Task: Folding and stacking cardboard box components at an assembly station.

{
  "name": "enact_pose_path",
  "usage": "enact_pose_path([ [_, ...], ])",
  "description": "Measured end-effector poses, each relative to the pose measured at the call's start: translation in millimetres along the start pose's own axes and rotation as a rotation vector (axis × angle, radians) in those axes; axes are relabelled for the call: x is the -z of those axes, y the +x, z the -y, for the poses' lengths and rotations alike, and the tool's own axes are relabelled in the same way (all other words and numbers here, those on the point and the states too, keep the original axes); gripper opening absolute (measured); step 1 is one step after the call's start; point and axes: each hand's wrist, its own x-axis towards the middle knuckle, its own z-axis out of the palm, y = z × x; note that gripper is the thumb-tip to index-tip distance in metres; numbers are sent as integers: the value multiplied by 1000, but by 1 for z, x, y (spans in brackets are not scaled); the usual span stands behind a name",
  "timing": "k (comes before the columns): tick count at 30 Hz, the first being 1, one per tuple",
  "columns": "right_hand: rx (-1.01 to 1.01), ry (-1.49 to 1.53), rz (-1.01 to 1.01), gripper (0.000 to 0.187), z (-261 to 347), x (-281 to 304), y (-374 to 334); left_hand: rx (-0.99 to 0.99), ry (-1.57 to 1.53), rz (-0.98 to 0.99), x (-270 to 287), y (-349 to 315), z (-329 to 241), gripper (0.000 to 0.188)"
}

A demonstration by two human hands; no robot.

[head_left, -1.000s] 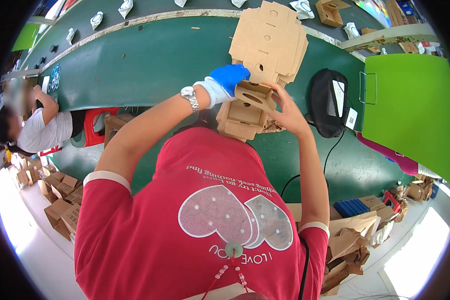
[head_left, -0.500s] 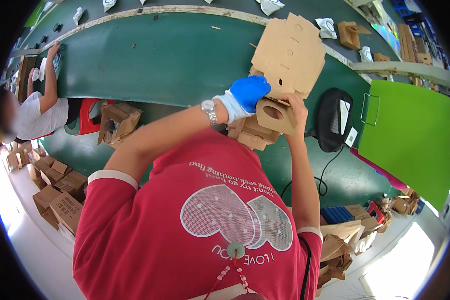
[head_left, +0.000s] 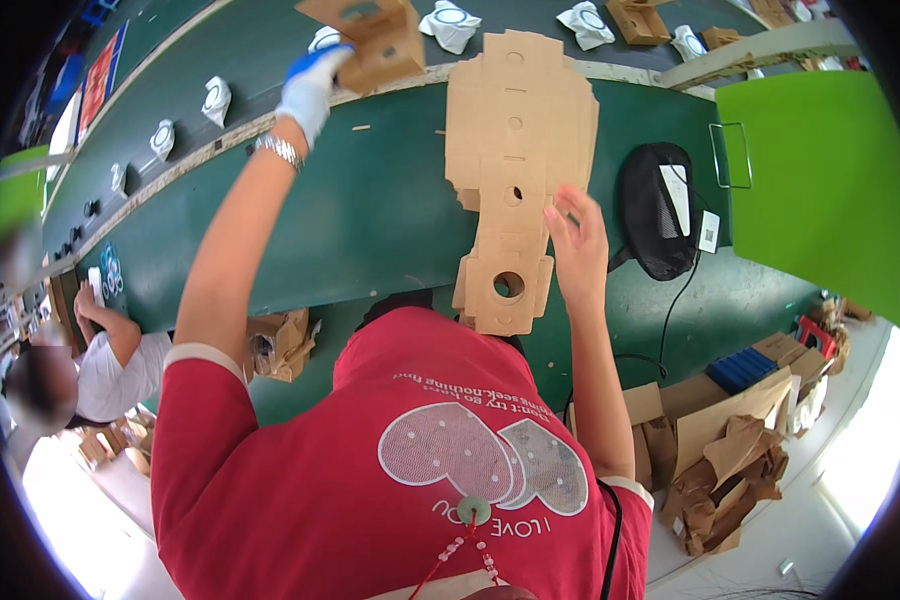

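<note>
Reaching far forward, my left hand (head_left: 310, 95) wears a blue and white glove. Its fingers close on the left edge of a folded cardboard box (head_left: 385, 55) with a round hole, over the dark belt beyond the table. Nearer to me lies a stack of flat cardboard blanks (head_left: 530, 110), die-cut with round holes and slits; its near end reaches toward my shirt. Beside the stack's right edge, my bare right hand (head_left: 580, 235) is raised with thumb and fingers apart, and nothing shows in it.
White wrapped packets (head_left: 450, 25) and another cardboard box (head_left: 638, 20) stand on the belt. To the right lie a black mesh case (head_left: 657, 212) with a cord and a green panel (head_left: 815, 180). Another person (head_left: 120, 355) sits at the left. Cartons (head_left: 740, 420) stand lower right.
My left hand has carried the folded box from the stack forward and left to the belt. My right hand has let go of the box and stays beside the blanks. The view has shifted.
</note>
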Motion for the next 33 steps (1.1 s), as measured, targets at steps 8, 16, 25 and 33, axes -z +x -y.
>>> enact_pose_path([
  [8,-1,-354,-129,66,-47,4,-57,103,155,67,-3,72,-23,48],
  [16,-137,-514,28,85,-64,-10,-95,371,68,496,-55,-253,-17,52],
  [25,24,-552,79,79,-39,-19,-113,407,344,287,-131,-312,-65,89],
  [33,-137,89,88,32,-16,-13,-90,546,-230,268,-120,-299,-118,45],
])
